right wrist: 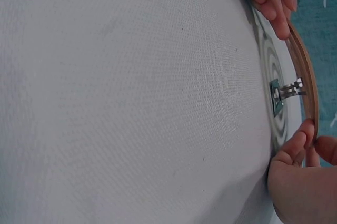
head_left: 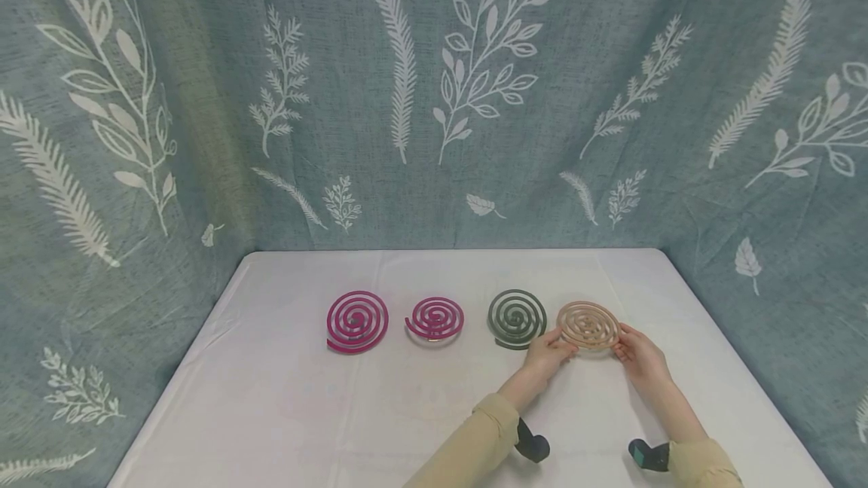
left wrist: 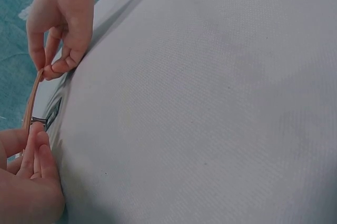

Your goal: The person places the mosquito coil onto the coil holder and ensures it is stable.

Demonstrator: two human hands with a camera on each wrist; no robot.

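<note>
A tan mosquito coil [head_left: 588, 324] is held slightly above the white table between both hands. The left hand [head_left: 545, 356] pinches its left edge between thumb and fingers, and the right hand [head_left: 643, 358] pinches the right edge. Seen edge-on in the right wrist view, the coil [right wrist: 304, 60] has a small metal stand [right wrist: 290, 89] with a square foot under its middle. Just left of the left hand lies a dark green coil [head_left: 517, 318], whose lower right edge is close to the fingers.
Farther left on the white tablecloth [head_left: 271, 398] are a magenta coil [head_left: 358, 322] lying flat and another magenta coil [head_left: 435, 318] that appears raised and tilted. A patterned teal curtain [head_left: 434, 96] hangs behind the table and along its sides.
</note>
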